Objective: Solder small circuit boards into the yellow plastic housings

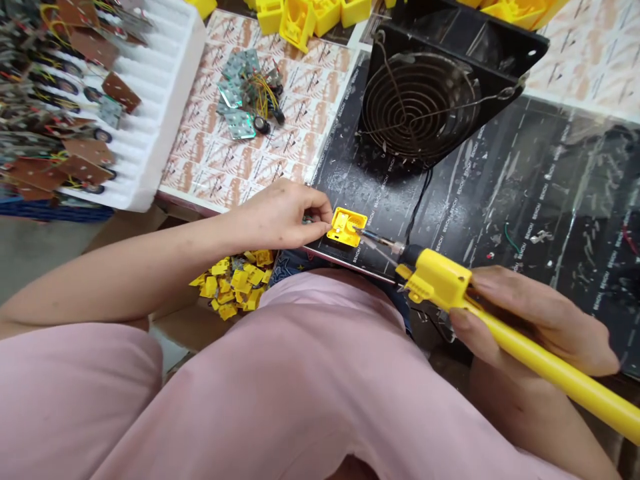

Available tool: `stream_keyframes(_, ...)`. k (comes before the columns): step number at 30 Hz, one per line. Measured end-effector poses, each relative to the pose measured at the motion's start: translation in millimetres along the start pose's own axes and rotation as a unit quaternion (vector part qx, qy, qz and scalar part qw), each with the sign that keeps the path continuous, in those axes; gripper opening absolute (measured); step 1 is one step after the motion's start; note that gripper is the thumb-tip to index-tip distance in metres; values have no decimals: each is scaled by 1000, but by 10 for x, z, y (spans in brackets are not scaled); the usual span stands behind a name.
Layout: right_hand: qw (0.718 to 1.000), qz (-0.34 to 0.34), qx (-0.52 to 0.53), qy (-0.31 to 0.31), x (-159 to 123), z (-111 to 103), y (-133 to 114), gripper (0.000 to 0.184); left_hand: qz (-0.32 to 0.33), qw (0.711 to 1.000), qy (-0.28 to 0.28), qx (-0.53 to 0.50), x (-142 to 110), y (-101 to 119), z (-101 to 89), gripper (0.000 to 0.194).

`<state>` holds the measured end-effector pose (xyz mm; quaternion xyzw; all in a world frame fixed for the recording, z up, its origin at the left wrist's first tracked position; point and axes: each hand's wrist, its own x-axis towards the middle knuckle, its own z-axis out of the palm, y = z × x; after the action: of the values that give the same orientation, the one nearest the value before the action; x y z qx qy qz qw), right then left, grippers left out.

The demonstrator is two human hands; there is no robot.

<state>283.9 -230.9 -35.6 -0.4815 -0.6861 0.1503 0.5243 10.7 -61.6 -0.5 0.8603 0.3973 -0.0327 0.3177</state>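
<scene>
A small open yellow plastic case lies at the near edge of the black bench top, with metal parts inside it. Thumb and forefinger of my left hand are pinched together at the case's left edge. A bit of something grey-green shows under those fingers, mostly hidden. My right hand is wrapped round a yellow soldering gun, whose metal tip reaches into the right side of the case. A thin feed tube runs beside the tip.
A black fan with a wire guard stands behind the case. Circuit boards with yellow wires lie at the back left. A white foam tray holds many more boards. Yellow cases line the back; others fill a box below.
</scene>
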Motion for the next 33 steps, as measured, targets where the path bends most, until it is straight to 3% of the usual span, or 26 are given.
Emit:
stream_keyframes(2, 996, -71, 26, -54, 48, 20, 8, 38, 4, 999, 1, 34, 1, 31, 26, 20)
stream_keyframes(7, 991, -85, -26, -103, 76, 59, -41, 4, -1, 996, -5, 94, 33, 76, 57, 22)
stream_keyframes(16, 974, -137, -70, -164, 299, 95, -216, 26, 5, 991, -19, 129, 75, 139, 37, 18)
stream_keyframes(20, 974, -102, -89, -184, 327, 39, -319, 24, -7, 991, -28, 127, 92, 152, 33, 17)
stream_keyframes(23, 974, -86, -110, -181, 300, -51, -302, 7, -15, 991, -29, 133, 99, 152, 38, 17)
stream_keyframes(25, 972, -73, -130, -183, 269, -94, -256, 19, -19, 990, -30, 138, 102, 149, 43, 17)
stream_keyframes(28, 970, -89, -128, -188, 237, -92, -190, 22, -22, 990, -34, 136, 103, 148, 44, 19)
stream_keyframes(31, 973, -110, -89, -183, 250, -21, -166, 7, -21, 990, -35, 132, 103, 156, 40, 21)
stream_keyframes(33, 975, -128, -60, -169, 272, 36, -173, 19, -22, 990, -32, 136, 102, 166, 37, 22)
